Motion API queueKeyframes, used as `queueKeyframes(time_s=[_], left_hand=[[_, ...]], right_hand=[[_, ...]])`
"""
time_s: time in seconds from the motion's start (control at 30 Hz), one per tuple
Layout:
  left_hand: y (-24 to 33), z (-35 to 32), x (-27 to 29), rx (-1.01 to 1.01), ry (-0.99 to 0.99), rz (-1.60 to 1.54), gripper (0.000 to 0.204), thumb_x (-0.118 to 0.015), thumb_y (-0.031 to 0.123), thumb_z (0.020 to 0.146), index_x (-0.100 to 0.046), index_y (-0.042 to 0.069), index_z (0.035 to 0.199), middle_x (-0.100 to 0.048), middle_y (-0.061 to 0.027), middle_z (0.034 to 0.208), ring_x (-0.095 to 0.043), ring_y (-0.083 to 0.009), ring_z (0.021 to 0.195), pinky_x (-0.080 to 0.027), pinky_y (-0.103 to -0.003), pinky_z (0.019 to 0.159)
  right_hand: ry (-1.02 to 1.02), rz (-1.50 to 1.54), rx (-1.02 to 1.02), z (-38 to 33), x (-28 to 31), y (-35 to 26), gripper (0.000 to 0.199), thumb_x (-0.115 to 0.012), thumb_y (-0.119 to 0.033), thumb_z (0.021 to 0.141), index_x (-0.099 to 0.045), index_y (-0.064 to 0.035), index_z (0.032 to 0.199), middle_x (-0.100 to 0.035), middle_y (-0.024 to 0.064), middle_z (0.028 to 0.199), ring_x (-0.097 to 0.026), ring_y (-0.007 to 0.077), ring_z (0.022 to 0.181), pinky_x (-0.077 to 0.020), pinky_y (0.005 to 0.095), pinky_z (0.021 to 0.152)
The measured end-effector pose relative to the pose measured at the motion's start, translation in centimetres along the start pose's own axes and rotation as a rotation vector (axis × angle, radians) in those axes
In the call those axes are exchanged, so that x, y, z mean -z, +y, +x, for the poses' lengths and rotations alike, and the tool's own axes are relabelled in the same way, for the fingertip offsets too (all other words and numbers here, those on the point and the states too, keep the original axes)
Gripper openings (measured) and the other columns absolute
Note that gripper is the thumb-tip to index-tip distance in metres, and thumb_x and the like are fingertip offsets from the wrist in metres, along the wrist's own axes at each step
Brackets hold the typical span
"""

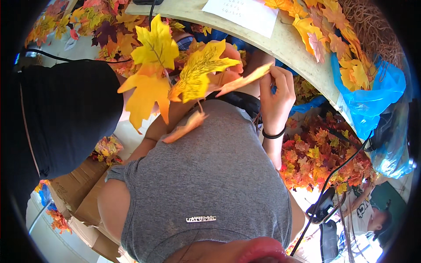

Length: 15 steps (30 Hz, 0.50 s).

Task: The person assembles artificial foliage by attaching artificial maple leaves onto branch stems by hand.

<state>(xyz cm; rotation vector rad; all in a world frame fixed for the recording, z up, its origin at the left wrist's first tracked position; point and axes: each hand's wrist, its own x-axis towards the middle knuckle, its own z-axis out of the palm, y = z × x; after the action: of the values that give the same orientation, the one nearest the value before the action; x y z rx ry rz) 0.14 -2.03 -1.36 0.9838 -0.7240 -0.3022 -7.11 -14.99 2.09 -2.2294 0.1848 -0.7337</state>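
Observation:
A spray of artificial maple leaves hangs in front of my body, with an upper yellow leaf (155, 48), an orange leaf (147, 94) and a dark-veined yellow leaf (206, 65). My right hand (278, 94), with a black band at the wrist, pinches the tip of an orange maple leaf (245, 81) seen nearly edge-on. Another orange leaf (186, 127) dangles lower, close to my grey shirt. My left forearm (160, 127) reaches up behind the spray. Leaves cover my left hand, so its fingers do not show.
A pale table (245, 26) curves across the top, bearing a paper sheet (243, 15) and more orange leaves (307, 33). From its right edge hangs a blue plastic bag (364, 103). Leaf heaps (324, 153) lie below. Black cloth (74, 114) and cardboard boxes (81, 188) are at left.

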Motion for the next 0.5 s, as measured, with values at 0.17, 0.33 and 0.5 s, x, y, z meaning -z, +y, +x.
queueKeyframes(time_s=[0.17,0.33,0.5], left_hand=[[-0.1,-0.8,-0.1,0.132,0.000,-0.189,0.040,-0.060,0.025,0.063,-0.041,-0.001,0.087,-0.048,-0.0063,0.073,-0.047,-0.0102,0.064,-0.038,-0.018,0.055],[0.6,-1.0,-0.4,0.392,0.110,-0.129,0.042,-0.052,0.017,0.068,-0.033,0.004,0.103,-0.045,-0.0061,0.083,-0.047,-0.0140,0.072,-0.039,-0.022,0.063],[-0.1,-0.9,-0.3,0.376,0.046,-0.730,0.041,-0.049,0.013,0.070,-0.029,0.007,0.105,-0.045,-0.0100,0.084,-0.047,-0.0166,0.073,-0.041,-0.025,0.062]], right_hand=[[-0.115,0.018,-0.023,-0.1,-0.5,0.2,0.011,-0.046,0.003,0.064,-0.050,-0.0008,0.074,-0.047,0.0110,0.072,-0.048,0.0223,0.060,-0.0388,0.0277,0.053],[-0.020,-0.072,-0.025,1.0,0.6,0.6,0.011,-0.044,0.003,0.064,-0.050,0.0000,0.073,-0.046,0.0117,0.069,-0.047,0.0225,0.058,-0.0381,0.0281,0.051],[-0.048,-0.064,-0.007,0.9,-0.4,0.0,0.012,-0.046,0.003,0.062,-0.049,-0.0001,0.073,-0.041,0.0121,0.075,-0.045,0.0241,0.061,-0.0381,0.0303,0.054]])
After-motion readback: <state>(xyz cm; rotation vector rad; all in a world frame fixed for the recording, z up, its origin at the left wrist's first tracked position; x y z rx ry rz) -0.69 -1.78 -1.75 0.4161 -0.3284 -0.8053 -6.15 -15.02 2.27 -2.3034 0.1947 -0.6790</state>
